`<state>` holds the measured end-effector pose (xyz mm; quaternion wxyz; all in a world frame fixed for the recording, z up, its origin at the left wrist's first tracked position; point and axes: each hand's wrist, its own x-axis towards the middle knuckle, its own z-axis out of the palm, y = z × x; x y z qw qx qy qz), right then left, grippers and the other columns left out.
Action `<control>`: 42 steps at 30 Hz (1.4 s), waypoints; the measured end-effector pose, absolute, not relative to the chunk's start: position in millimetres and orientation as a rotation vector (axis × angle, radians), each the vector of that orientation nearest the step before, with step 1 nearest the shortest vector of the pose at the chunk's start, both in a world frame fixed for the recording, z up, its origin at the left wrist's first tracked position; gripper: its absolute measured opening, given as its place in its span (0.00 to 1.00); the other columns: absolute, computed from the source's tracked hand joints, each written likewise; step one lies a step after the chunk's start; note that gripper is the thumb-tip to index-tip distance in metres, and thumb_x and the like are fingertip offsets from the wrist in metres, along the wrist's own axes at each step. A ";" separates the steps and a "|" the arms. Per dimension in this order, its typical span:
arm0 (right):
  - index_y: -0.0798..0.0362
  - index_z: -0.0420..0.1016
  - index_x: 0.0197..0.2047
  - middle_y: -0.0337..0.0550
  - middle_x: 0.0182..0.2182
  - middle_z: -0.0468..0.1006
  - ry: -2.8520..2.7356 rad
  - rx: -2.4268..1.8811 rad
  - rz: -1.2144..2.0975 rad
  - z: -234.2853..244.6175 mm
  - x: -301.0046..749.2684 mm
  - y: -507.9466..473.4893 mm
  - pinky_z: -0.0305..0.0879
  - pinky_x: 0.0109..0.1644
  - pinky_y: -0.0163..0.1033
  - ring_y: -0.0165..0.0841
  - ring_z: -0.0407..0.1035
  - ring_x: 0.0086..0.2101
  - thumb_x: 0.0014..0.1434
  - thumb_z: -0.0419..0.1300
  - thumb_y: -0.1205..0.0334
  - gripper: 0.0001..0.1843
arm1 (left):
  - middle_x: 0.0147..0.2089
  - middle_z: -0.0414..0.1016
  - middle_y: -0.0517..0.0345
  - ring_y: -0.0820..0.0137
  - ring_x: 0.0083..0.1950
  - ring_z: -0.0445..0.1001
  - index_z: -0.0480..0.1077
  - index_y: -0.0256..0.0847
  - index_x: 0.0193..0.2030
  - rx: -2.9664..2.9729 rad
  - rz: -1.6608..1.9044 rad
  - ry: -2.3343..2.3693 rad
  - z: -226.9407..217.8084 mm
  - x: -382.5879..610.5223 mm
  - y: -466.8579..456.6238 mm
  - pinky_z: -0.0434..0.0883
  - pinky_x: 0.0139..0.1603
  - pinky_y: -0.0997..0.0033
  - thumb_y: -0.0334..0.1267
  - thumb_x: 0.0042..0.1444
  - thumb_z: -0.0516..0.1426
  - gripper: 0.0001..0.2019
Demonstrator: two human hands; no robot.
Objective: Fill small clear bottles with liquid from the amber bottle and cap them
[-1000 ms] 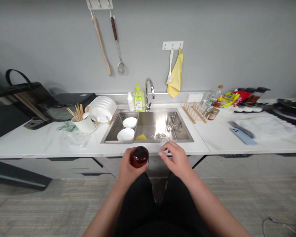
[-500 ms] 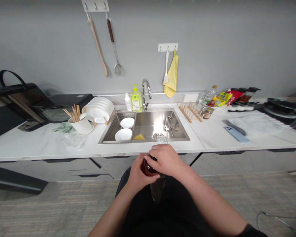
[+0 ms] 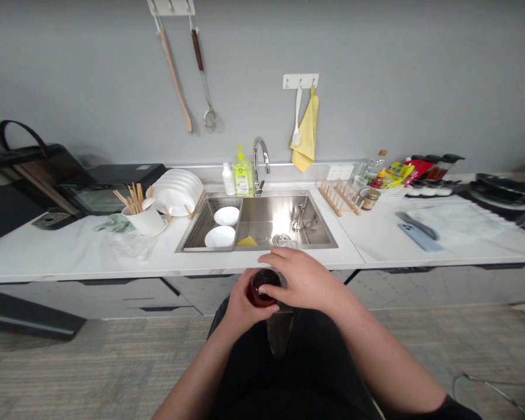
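In front of the counter edge, my left hand is wrapped round a reddish-brown jar with a round dark lid. My right hand is over the far right side of the jar. Its thumb lies across the lid, while its fingers stretch out loosely behind, apart from the thumb. Beyond the hands is the steel sink, with two white bowls in its left rack section and a yellow sponge beside them. The jar's lower part is hidden by my left hand.
Left of the sink are a chopstick holder, stacked white plates and a green cloth. Dish soap stands by the faucet. To the right are a wooden rack, a small jar and a blue phone.
My right hand has loosened from the jar's lid and its fingers have spread, so more of the lid shows. My left hand keeps its hold on the jar.
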<state>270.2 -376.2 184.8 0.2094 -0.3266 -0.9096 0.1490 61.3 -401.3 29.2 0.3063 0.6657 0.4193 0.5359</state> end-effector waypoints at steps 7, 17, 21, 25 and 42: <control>0.49 0.85 0.57 0.45 0.48 0.84 -2.585 -0.799 0.481 187.5 266.1 -378.0 0.71 0.54 0.43 0.39 0.78 0.49 0.75 0.64 0.69 0.12 | 0.56 0.84 0.48 0.49 0.58 0.84 0.76 0.45 0.60 1.737 1.400 1.137 23.2 59.6 -400.7 0.81 0.62 0.46 0.49 0.47 0.78 0.35; 0.51 0.86 0.49 0.45 0.43 0.83 -2.592 -0.884 0.394 186.1 264.0 -375.5 0.70 0.51 0.43 0.39 0.78 0.45 0.75 0.67 0.65 0.05 | 0.57 0.84 0.50 0.51 0.58 0.84 0.76 0.45 0.62 1.773 1.392 1.129 23.7 57.9 -400.7 0.81 0.62 0.49 0.49 0.48 0.78 0.36; 0.49 0.86 0.58 0.47 0.51 0.84 -2.628 -0.726 0.405 188.8 268.9 -375.5 0.73 0.57 0.45 0.41 0.78 0.52 0.76 0.62 0.70 0.14 | 0.57 0.84 0.50 0.51 0.58 0.84 0.76 0.45 0.61 1.784 1.419 1.139 15.2 55.3 -398.7 0.81 0.61 0.50 0.50 0.47 0.79 0.36; 0.49 0.86 0.58 0.48 0.54 0.85 -2.647 -0.656 0.399 186.8 270.9 -371.2 0.75 0.62 0.48 0.42 0.79 0.55 0.76 0.60 0.72 0.16 | 0.56 0.84 0.51 0.52 0.56 0.85 0.76 0.45 0.60 1.746 1.447 1.137 13.1 54.2 -396.8 0.81 0.60 0.50 0.51 0.47 0.79 0.35; 0.46 0.89 0.53 0.45 0.54 0.88 -2.498 -0.393 0.698 183.2 270.1 -369.7 0.78 0.64 0.47 0.38 0.81 0.55 0.78 0.59 0.71 0.16 | 0.59 0.83 0.50 0.51 0.59 0.84 0.76 0.45 0.62 1.760 1.380 1.022 18.5 43.1 -408.1 0.80 0.63 0.49 0.51 0.47 0.80 0.37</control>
